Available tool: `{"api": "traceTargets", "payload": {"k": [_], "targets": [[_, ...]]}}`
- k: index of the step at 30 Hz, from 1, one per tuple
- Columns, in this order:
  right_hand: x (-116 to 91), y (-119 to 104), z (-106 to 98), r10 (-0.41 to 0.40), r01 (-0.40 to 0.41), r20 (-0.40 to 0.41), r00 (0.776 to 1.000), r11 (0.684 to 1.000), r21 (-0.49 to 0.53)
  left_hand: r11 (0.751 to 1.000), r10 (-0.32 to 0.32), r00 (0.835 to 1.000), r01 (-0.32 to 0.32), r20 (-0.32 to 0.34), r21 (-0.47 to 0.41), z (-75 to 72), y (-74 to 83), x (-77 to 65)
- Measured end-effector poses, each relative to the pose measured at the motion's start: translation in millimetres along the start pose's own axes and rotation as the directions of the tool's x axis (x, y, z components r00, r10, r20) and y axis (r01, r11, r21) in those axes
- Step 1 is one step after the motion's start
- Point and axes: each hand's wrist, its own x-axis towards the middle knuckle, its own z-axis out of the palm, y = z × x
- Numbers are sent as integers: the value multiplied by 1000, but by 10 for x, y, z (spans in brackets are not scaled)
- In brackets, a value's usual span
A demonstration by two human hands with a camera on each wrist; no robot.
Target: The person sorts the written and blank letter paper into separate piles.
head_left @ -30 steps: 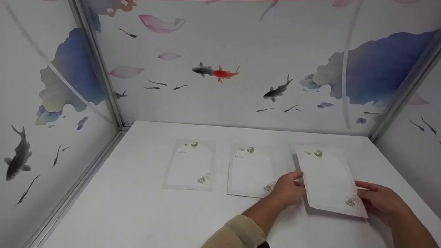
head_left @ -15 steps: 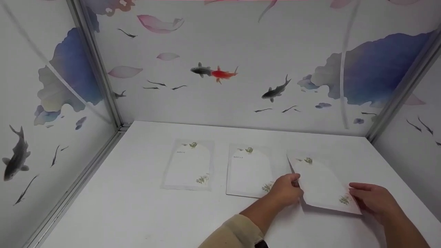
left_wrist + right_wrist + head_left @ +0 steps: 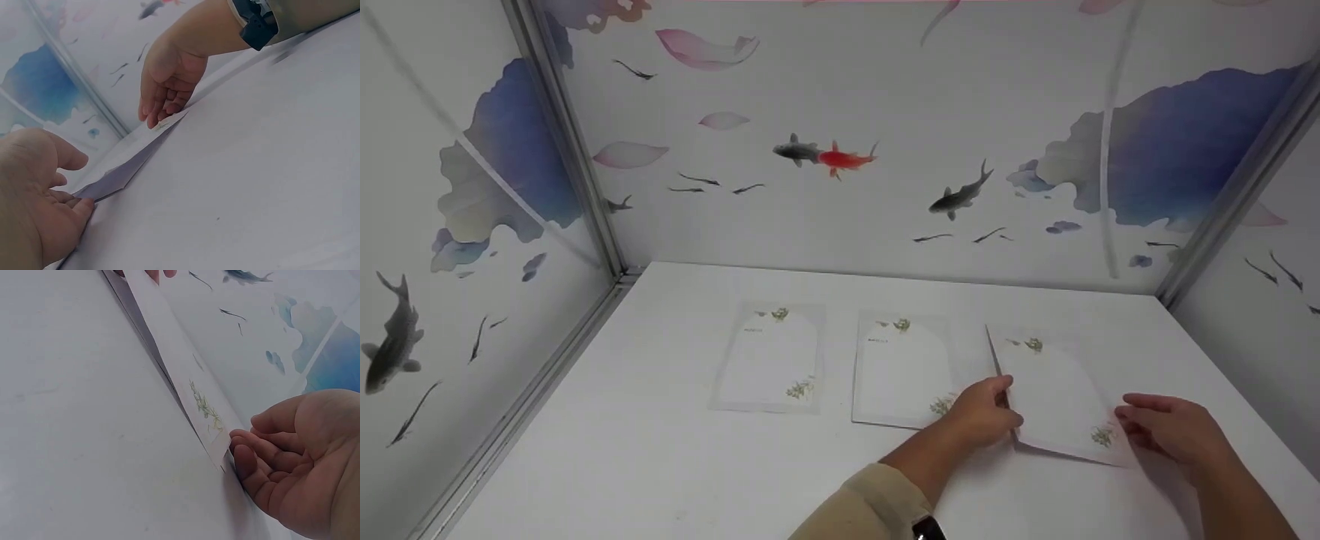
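Note:
A white paper sheet (image 3: 1054, 390) printed with small green plants lies at the right of the table, its left edge tilted up. My left hand (image 3: 979, 412) pinches that raised edge; in the left wrist view the paper (image 3: 118, 174) passes between its thumb and curled fingers. My right hand (image 3: 1181, 431) is at the sheet's opposite edge. Its fingers hang loosely curled, fingertips (image 3: 244, 458) right beside the paper's printed corner in the right wrist view. Just left of my left hand lies a matching sheet (image 3: 896, 375), its lower right corner partly covered by the hand.
Another matching sheet (image 3: 772, 360) lies farther left on the white table (image 3: 660, 472). White panels (image 3: 847, 232) painted with fish and petals enclose the back and sides, joined by metal posts (image 3: 566, 142).
The right-hand sheet has come down and slightly left, its right side now at the table. My right hand's fingers have loosened from its edge, while my left hand keeps its pinch.

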Motion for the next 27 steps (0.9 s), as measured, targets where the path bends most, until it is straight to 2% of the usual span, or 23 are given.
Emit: {"api": "traceTargets", "payload": {"k": [7, 11, 18, 22, 27], "targets": [[-24, 33, -71, -3, 2, -29, 1000, 1000, -11, 1000, -12, 1000, 11, 16, 27, 37, 42, -21], [-64, 12, -87, -9, 9, -38, 999, 1000, 6, 1000, -2, 1000, 2, 1, -26, 39, 53, -32], [-124, -112, 46, -106, 108, -22, 994, 991, 85, 993, 13, 1000, -13, 1, -120, -10, 53, -31], [-143, -260, 250, -153, 152, 5, 988, 986, 63, 988, 7, 1000, -7, 1, -155, -132, 50, -26], [-144, -460, 611, -179, 179, 41, 983, 984, 4, 985, 12, 999, -18, -33, -171, -465, -5, 11]]}}
